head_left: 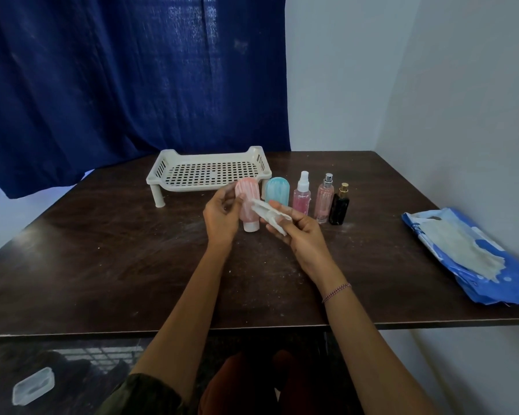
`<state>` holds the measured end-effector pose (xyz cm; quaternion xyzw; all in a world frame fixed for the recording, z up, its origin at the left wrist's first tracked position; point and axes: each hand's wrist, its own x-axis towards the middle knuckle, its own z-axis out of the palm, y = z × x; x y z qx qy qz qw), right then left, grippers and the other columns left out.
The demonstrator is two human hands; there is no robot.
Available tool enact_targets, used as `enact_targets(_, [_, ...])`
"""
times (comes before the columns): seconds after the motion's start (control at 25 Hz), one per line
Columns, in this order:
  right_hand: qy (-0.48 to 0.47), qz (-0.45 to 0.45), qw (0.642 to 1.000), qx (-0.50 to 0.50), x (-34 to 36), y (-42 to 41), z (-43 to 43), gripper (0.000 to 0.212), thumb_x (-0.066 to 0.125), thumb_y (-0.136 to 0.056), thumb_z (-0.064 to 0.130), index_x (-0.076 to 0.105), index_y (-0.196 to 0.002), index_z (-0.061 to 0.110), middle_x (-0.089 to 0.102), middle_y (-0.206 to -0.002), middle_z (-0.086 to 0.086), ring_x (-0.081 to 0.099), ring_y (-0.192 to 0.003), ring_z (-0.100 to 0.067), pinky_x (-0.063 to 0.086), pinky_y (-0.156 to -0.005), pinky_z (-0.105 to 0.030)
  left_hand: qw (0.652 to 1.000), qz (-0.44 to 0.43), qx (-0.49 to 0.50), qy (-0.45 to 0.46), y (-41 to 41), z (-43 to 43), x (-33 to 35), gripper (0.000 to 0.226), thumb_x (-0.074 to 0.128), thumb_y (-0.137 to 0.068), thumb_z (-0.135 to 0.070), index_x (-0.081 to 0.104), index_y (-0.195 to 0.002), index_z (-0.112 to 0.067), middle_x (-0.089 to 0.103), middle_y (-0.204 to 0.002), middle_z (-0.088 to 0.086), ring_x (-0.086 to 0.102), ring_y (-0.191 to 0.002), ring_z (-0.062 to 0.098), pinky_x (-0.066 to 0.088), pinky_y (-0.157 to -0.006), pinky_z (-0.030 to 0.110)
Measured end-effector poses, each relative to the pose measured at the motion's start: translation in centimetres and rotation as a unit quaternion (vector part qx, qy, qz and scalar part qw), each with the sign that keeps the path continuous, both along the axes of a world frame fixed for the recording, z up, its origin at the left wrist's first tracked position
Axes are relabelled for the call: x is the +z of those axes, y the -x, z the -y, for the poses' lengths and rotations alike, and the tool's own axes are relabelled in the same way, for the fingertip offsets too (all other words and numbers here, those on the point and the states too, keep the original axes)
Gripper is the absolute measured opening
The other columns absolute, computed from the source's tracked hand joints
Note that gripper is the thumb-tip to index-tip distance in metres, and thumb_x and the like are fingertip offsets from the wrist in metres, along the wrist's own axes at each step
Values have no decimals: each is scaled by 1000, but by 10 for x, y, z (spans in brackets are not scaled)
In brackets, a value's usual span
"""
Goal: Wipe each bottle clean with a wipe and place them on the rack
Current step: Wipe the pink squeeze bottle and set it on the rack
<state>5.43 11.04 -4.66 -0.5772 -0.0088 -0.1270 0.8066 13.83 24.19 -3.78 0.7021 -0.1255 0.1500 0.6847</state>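
From the head view, the person sits at a dark worktop [108, 265] with both hands raised a little above it. The left hand [222, 215] has its fingers curled round the pink bottle [247, 199], holding it cap-down in the air in front of the rack [209, 172]. The right hand [303, 235] pinches a crumpled white wipe [270, 215] between thumb and fingers and lays it against the bottle's side. It looks to me like the wiping of this first bottle is under way.

No bottle sits on the rack's perforated floor, so as far as I can judge nothing has been finished yet. Four more wait in a row just right of the rack, standing upright on the worktop: a teal bottle [277, 191], a pink spray bottle [301, 194], a pink perfume bottle [324, 199] with a silver cap, and a dark bottle [339, 206] with a gold cap. Whether any of these is already wiped I cannot tell.

Well off to the right lies the blue wipe pack [468, 253], with a sheet showing on top, handy if a fresh one is wanted. So what is left is to finish the pink bottle, set it on the rack, then do the same for the other four.
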Motion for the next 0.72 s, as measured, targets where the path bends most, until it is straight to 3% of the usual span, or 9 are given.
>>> enact_targets(0.12, [65,26,995,-70,1,2,3,37,57,-89,4,59,-123,18,60,-124,8,58,-112,-7,51,-89,-21,1000,-11,-8,27,6,-6,0,33,62,-87,-4,60,-119,-9,66,-108,3,63,-96,12,52,-85,24])
enact_targets(0.2, [73,43,990,-110,4,4,3,33,60,-87,2,63,-117,16,64,-111,15,61,-104,0,51,-82,-16,999,-14,-15,32,12,-9,-4,32,64,-86,-5,62,-117,-12,67,-106,2,63,-94,11,53,-83,24])
enact_targets(0.32, [58,37,985,-158,7,6,-1,17,64,-86,10,67,-101,18,70,-94,4,67,-85,-4,54,-68,-16,998,-9,-31,48,18,-15,-7,32,65,-84,-4,62,-115,-12,68,-105,4,64,-91,10,54,-81,23])
enact_targets(0.44, [46,20,980,-194,8,2,-7,13,62,-88,16,65,-100,16,70,-90,-4,69,-72,-8,52,-52,-15,998,1,-39,49,20,-19,-8,31,67,-83,-4,63,-113,-13,68,-106,5,64,-90,7,54,-80,21])
enact_targets(0.6, [169,20,949,-265,18,-13,-19,25,59,-91,16,64,-115,18,64,-97,10,60,-86,-2,51,-72,-11,997,4,-48,52,22,-20,-8,29,68,-83,-5,63,-110,-15,69,-105,6,65,-93,15,55,-81,31])
enact_targets(0.72, [242,58,942,-224,23,-19,-27,31,55,-92,12,58,-123,15,56,-120,7,52,-110,-3,44,-88,-7,997,2,-50,54,21,-22,-10,29,67,-83,-5,63,-111,-13,69,-105,6,66,-94,18,56,-82,34])
